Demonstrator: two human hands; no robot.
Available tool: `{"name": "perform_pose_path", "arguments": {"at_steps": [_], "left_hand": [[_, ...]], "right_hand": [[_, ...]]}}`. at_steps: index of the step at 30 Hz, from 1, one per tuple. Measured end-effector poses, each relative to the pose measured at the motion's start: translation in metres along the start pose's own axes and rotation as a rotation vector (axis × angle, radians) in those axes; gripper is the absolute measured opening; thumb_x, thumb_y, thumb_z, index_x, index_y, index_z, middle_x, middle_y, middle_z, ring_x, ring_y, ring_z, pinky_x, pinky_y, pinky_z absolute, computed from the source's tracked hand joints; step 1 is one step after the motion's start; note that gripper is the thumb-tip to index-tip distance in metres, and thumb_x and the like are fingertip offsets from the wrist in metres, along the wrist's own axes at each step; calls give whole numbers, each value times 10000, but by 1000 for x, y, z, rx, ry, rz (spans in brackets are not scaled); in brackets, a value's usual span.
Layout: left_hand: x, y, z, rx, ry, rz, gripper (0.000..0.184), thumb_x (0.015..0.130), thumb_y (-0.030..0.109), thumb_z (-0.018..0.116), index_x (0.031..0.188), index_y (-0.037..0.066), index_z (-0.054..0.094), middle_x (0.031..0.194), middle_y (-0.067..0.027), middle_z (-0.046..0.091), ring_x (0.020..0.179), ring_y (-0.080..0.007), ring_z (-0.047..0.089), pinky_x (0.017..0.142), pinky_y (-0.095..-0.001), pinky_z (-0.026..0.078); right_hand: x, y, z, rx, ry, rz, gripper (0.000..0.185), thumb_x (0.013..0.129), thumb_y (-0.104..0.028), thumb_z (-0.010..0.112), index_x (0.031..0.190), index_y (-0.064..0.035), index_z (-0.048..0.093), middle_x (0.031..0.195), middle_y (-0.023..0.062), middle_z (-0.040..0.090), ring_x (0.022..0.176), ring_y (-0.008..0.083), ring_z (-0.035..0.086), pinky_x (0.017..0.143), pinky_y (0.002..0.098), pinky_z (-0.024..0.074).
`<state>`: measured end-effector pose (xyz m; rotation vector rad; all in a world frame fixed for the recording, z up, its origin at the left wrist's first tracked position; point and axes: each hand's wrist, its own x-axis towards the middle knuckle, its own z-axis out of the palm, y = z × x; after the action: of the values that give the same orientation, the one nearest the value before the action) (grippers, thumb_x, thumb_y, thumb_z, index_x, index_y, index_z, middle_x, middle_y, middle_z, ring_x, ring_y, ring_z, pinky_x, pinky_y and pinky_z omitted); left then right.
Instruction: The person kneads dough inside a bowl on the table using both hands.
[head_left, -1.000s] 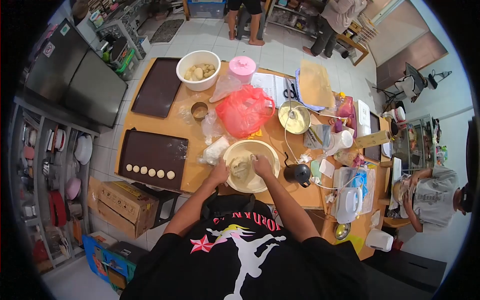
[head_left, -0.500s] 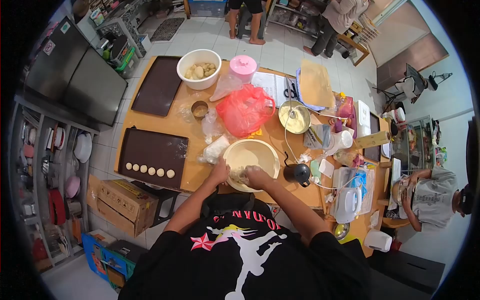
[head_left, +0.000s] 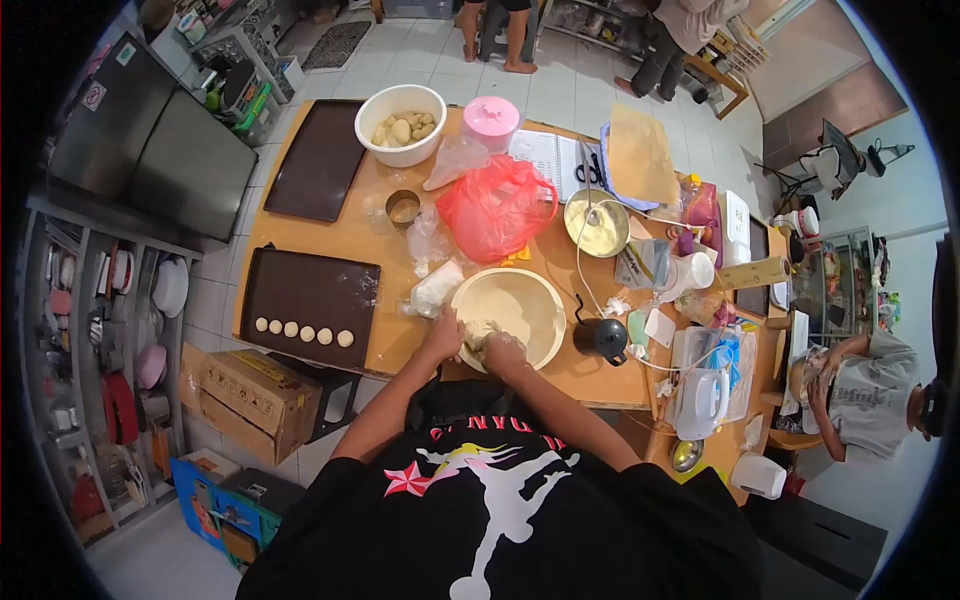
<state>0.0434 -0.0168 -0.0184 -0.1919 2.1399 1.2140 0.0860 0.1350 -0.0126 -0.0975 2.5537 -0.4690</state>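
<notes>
A large cream-coloured mixing bowl (head_left: 547,300) stands at the near edge of the table in front of me. My left hand (head_left: 446,336) grips its left rim, fingers closed around the edge. Inside, low in the bowl, my right hand (head_left: 503,353) is curled into a pale, crumbly dough (head_left: 482,330); its fingertips are partly hidden. Just beyond my left hand lies a clear plastic bag of white powder (head_left: 437,290). On the dark baking tray (head_left: 310,285) to the left, several small round dough pieces (head_left: 305,333) sit in a row.
Beyond the bowl lie a red plastic bag (head_left: 495,212), a metal ring (head_left: 403,207) and a white tub of dough balls (head_left: 383,150). A metal bowl of creamy filling (head_left: 600,238) and a dark kettle (head_left: 600,340) stand rightward. A person in grey (head_left: 862,400) works at far right.
My right hand has shifted left inside the bowl, closer to my left hand, in the dough. The left hand keeps its place on the rim. The whole view has moved slightly.
</notes>
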Motion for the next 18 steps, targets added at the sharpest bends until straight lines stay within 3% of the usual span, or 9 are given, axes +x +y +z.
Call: {"name": "perform_pose_path", "arguments": {"at_steps": [4,10,13,16,18], "left_hand": [[7,-12,2,-12,-3,38,470,906,118,423,1236,-113,182,697,-271,611,443,-297,616,387,-381,519],[-2,-4,-3,-20,-6,35,450,904,114,435,1213,-117,203,747,-284,607,467,-304,625,380,-379,517],[-3,3,-1,-26,15,32,423,903,114,442,1185,-115,226,773,-296,604,479,-307,628,383,-378,514],[-2,-2,-3,57,5,22,403,901,124,453,1162,-105,248,780,-301,604,494,-314,630,410,-389,520],[8,-11,1,177,40,51,391,898,131,462,1145,-97,262,781,-302,604,507,-318,632,432,-397,525]], "right_hand": [[12,-9,12,29,60,143,280,767,-218,607,936,-3,668,949,241,647,923,359,638,802,437,505],[38,-5,-24,218,-151,162,422,758,-377,623,953,-6,676,983,245,643,956,337,635,826,437,491],[48,4,9,149,-31,273,367,758,-318,611,996,-46,675,984,172,664,931,303,647,815,415,500],[37,9,3,184,-159,150,454,733,-342,642,1053,-20,649,971,208,654,920,318,643,818,411,496],[31,20,22,285,-167,-26,479,781,-339,613,1135,-17,611,989,213,651,912,296,650,794,397,505]]}}
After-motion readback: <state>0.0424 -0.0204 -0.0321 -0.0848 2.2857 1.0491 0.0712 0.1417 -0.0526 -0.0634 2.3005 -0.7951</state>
